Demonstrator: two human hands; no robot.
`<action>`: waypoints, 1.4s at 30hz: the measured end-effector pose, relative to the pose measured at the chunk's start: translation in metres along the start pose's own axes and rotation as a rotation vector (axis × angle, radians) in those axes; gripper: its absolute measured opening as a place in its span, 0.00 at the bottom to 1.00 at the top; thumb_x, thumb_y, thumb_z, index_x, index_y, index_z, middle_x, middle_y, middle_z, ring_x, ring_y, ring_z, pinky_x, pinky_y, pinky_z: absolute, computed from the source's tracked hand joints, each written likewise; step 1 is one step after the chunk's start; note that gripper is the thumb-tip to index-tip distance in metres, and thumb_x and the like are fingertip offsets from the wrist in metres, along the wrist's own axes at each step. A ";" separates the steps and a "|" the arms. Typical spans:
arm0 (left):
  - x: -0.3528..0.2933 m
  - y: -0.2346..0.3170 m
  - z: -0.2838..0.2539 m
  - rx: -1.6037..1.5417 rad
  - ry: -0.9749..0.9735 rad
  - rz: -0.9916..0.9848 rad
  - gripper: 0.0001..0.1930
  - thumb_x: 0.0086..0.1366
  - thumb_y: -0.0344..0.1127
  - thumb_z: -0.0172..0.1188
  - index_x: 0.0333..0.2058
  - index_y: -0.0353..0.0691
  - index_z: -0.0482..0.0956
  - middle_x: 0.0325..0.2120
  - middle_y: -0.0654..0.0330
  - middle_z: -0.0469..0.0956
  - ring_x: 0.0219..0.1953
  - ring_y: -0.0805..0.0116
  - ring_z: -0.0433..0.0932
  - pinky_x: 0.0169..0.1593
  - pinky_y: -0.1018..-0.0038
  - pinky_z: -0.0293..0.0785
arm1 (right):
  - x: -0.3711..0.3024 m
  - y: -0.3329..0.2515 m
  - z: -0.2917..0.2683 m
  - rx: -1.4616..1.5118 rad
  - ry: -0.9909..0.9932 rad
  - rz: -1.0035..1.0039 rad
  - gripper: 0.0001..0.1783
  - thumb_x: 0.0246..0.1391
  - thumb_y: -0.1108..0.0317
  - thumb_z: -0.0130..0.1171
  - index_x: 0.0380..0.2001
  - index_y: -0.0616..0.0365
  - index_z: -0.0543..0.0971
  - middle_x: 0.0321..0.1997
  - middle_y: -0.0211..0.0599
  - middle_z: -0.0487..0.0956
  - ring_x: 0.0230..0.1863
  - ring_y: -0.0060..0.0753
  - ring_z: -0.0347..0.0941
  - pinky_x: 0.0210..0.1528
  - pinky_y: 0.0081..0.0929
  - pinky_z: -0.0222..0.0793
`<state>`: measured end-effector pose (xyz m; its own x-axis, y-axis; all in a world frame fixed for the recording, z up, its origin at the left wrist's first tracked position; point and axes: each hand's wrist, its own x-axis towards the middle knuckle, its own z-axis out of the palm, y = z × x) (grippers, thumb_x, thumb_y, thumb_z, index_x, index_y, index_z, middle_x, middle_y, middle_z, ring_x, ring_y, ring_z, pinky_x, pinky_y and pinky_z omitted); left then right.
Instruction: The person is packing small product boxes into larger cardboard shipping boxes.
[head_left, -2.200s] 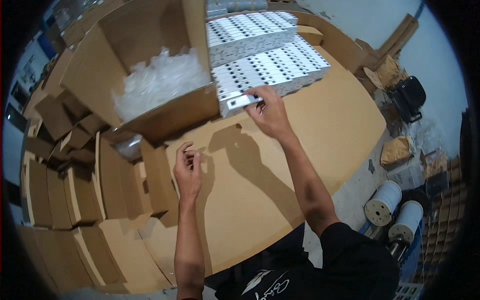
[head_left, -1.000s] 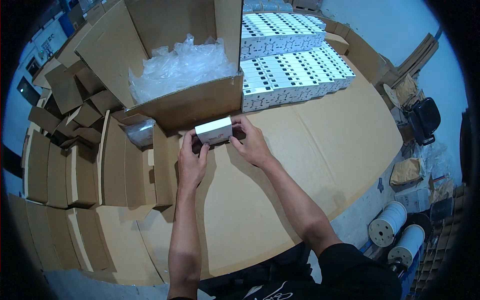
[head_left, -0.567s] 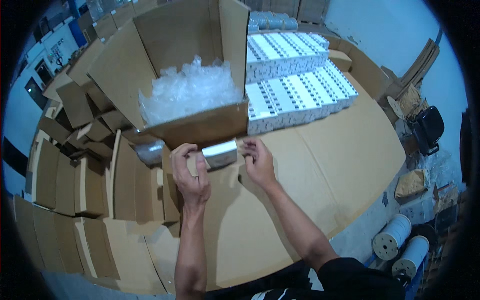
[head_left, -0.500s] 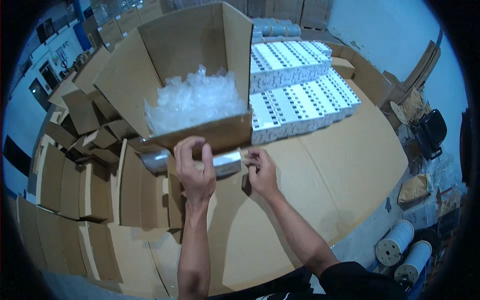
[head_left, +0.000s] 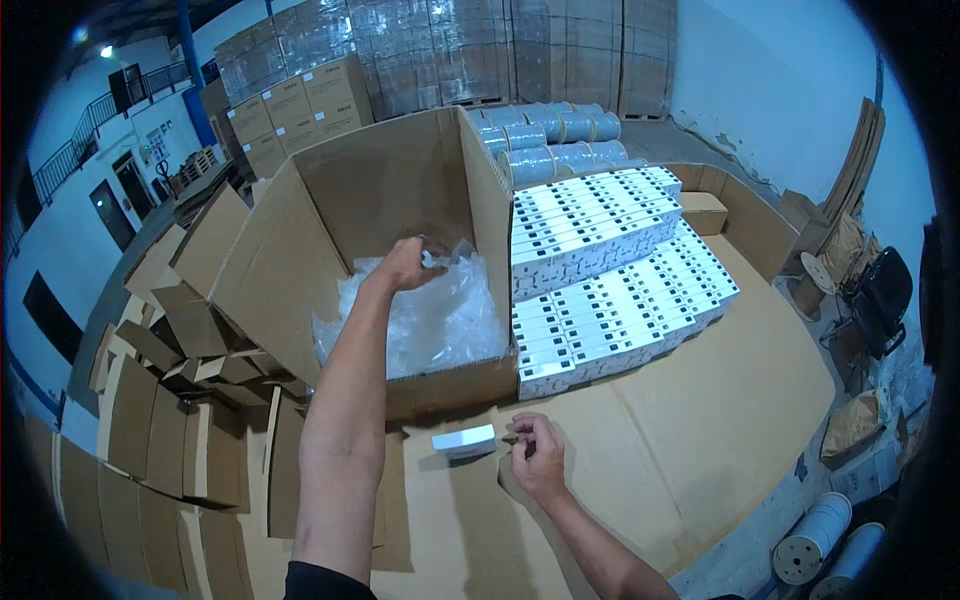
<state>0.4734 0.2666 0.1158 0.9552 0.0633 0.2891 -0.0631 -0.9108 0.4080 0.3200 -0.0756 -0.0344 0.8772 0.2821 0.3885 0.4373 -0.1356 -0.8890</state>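
My left hand (head_left: 405, 265) reaches into a large open carton (head_left: 450, 385), its fingers closed on a clear plastic bag (head_left: 436, 260) from the heap of plastic bags (head_left: 415, 320) inside. On the cardboard-covered surface in front of the carton lies a small white box (head_left: 465, 442). Just right of that box is my right hand (head_left: 541, 458), with fingers curled together. Something small and brownish shows at its fingertips, too small to name. The white box and the right fingertips appear slightly apart.
Rows of white boxes (head_left: 600, 320) are stacked right of the carton. Open cardboard dividers (head_left: 215, 450) crowd the left. Spools of cable (head_left: 550, 160) stand behind, and more spools (head_left: 812, 540) sit at lower right. A black chair (head_left: 880, 300) is off the right edge.
My left hand has gone from beside the small white box up into the carton, onto a plastic bag. The right hand stays near the box. The view has tilted upward.
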 end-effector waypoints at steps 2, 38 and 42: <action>0.004 -0.012 -0.002 -0.009 -0.214 0.169 0.20 0.50 0.37 0.73 0.43 0.40 0.86 0.47 0.50 0.83 0.50 0.49 0.81 0.56 0.61 0.76 | 0.001 0.002 0.003 0.013 -0.010 -0.018 0.16 0.47 0.85 0.47 0.41 0.66 0.74 0.43 0.48 0.78 0.39 0.44 0.80 0.38 0.32 0.77; -0.357 0.177 0.110 -0.990 0.343 -0.490 0.20 0.62 0.24 0.67 0.50 0.35 0.71 0.43 0.57 0.79 0.45 0.70 0.79 0.48 0.74 0.77 | -0.040 -0.035 -0.013 0.264 -0.223 -0.009 0.13 0.55 0.68 0.65 0.41 0.61 0.78 0.28 0.28 0.76 0.26 0.16 0.70 0.29 0.20 0.68; -0.359 0.170 0.118 -1.036 0.258 -0.443 0.17 0.64 0.26 0.66 0.50 0.35 0.72 0.43 0.59 0.79 0.45 0.72 0.79 0.48 0.74 0.77 | -0.049 -0.041 0.001 0.177 -0.308 -0.033 0.14 0.53 0.66 0.68 0.38 0.64 0.78 0.26 0.37 0.78 0.25 0.25 0.74 0.29 0.28 0.70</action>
<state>0.1539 0.0413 -0.0207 0.8728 0.4840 0.0625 -0.0581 -0.0241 0.9980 0.2592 -0.0825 -0.0174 0.7505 0.5601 0.3507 0.3996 0.0379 -0.9159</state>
